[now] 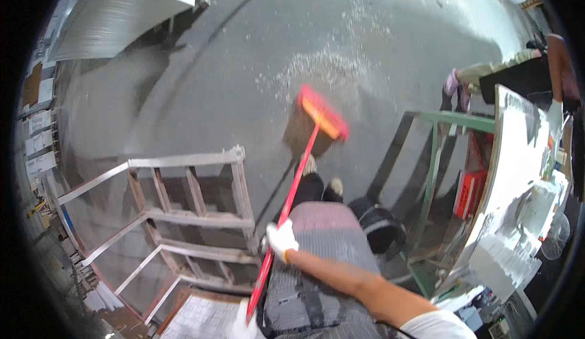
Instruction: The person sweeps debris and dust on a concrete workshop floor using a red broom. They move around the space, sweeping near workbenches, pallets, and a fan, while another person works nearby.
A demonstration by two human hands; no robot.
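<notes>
A broom (pixel 323 115) with a red and orange head and a long red handle slants across the floor in front of me. My right hand (pixel 282 240), in a white glove, grips the handle around its middle. Lower down, at the handle's near end, my left hand (pixel 245 325) is closed around it, also white-gloved and partly cut off by the lower edge. Just beyond the broom head lies a scattered pile of pale scraps (pixel 326 68) on the grey floor. The broom head looks slightly blurred.
On the left stands a metal frame rack (pixel 192 220). A dark bucket (pixel 384 232) sits right of my legs. To the right are a green-framed workbench (pixel 454 118), a red crate (pixel 470 194) and another person (pixel 518 68). A wrapped white stack (pixel 122 19) is at the far left.
</notes>
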